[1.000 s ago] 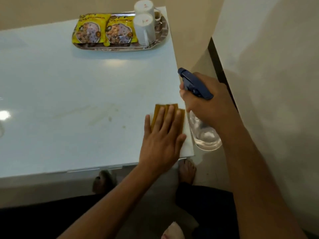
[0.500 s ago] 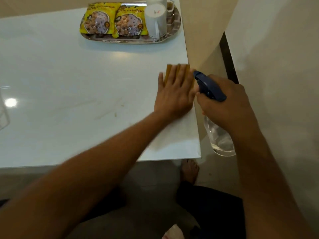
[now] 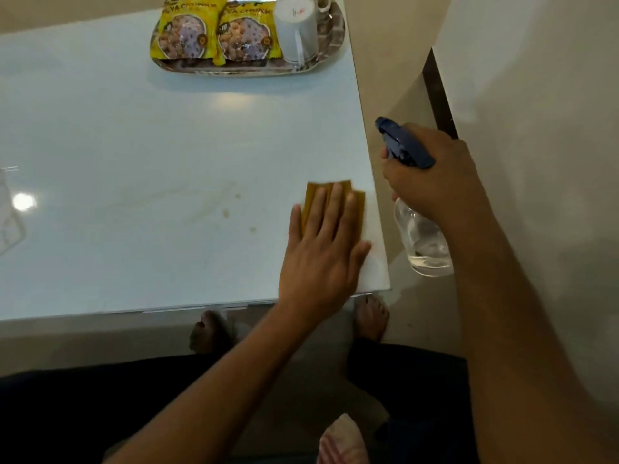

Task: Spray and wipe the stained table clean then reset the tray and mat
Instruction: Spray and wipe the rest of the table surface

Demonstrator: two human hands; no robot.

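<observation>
Your left hand (image 3: 321, 259) is pressing flat, fingers straight and together, on the folded mustard-yellow cloth (image 3: 335, 199) near the glossy white table's (image 3: 134, 145) right edge, at four o'clock from the faint brown stains (image 3: 231, 209). Your right hand (image 3: 432, 175) is gripping the clear plastic spray bottle with a blue trigger head (image 3: 420, 242) off the table at three o'clock. The patterned oval tray (image 3: 335, 38) is sitting at twelve o'clock.

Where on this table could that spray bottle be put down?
The widest bare stretch of the table lies between the tray at the far edge and the brown stains nearer the person. The left side is also bare. The near right corner is taken by the left hand pressing the yellow cloth.
</observation>
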